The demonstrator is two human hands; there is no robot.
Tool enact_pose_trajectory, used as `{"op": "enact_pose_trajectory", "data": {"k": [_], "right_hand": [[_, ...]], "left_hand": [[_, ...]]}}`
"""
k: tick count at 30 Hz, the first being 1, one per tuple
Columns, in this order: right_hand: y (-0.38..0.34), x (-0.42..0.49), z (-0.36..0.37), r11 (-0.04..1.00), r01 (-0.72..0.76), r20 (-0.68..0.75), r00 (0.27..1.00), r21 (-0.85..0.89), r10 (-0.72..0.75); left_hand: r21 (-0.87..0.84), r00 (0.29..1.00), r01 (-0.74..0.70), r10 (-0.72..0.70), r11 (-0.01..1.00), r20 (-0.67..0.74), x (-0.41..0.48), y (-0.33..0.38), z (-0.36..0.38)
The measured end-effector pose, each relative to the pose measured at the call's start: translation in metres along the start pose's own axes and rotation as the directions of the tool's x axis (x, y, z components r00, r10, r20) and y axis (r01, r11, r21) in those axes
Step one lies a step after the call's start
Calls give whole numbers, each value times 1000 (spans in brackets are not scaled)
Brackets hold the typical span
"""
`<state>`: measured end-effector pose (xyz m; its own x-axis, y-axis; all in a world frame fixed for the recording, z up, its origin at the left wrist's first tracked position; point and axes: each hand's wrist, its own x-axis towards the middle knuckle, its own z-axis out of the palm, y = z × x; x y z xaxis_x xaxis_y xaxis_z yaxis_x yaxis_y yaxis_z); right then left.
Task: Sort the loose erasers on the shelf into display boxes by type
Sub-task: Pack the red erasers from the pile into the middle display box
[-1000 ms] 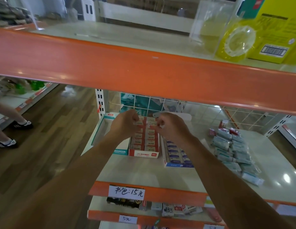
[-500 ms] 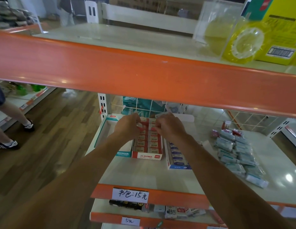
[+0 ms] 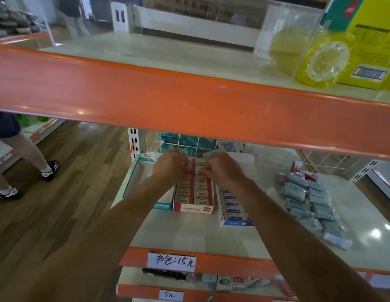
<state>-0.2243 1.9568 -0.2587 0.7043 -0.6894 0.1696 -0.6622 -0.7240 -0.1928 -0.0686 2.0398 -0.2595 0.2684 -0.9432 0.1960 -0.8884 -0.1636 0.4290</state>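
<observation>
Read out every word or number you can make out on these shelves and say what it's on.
"书包:15元": handwritten price tag on the orange shelf edge.
"5元": lower tag on the edge below.
"2B": front of the red display box; rest blurred.
"20": packet on the lower shelf.
Barcode on the yellow box, blue display box, eraser wrappers: too small to read.

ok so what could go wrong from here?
1. The left hand and right hand crowd the red box at its back rows with their fingertips hidden, so a crooked eraser could go unnoticed.
2. The right forearm passes over the blue box. Pulling back might nudge it.
3. The orange shelf edge hides the space behind the boxes.
</observation>
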Motion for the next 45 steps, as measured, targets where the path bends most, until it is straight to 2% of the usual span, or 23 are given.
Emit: {"op": "enact_pose_trajectory", "data": {"k": [14,19,21,24,27,33,40,43,45], "right_hand": [[4,-4,0,999,33,14,999,27,-34],[12,-14,-7,991,70,107,991,115,-82],[19,-25,-15,984,76,49,995,159,-85],[35,-45,-30,987,5,-75,997,161,7],[61,-64,-42,994,-33,-113,993,103,45],[127,-98,-63,980,-155,-185,967,126,177],[217,-137,-77,915,-391,-151,903,99,402],[245,-144,-79,893,-439,-104,888,97,448],[259,-144,-77,898,-432,-18,900,90,435]], "left_hand": [[162,994,-106,108,981,-4,-7,0,13],[274,992,-113,95,955,79,-6,12,7],[282,992,-125,111,951,67,-7,25,8],[183,993,-118,118,976,12,-8,58,13],[114,987,-163,162,980,15,-7,94,19],[109,962,-274,271,956,40,0,162,34],[44,944,-320,315,946,104,14,220,62],[41,941,-322,314,946,128,21,240,76],[37,942,-306,297,951,155,29,250,87]]}}
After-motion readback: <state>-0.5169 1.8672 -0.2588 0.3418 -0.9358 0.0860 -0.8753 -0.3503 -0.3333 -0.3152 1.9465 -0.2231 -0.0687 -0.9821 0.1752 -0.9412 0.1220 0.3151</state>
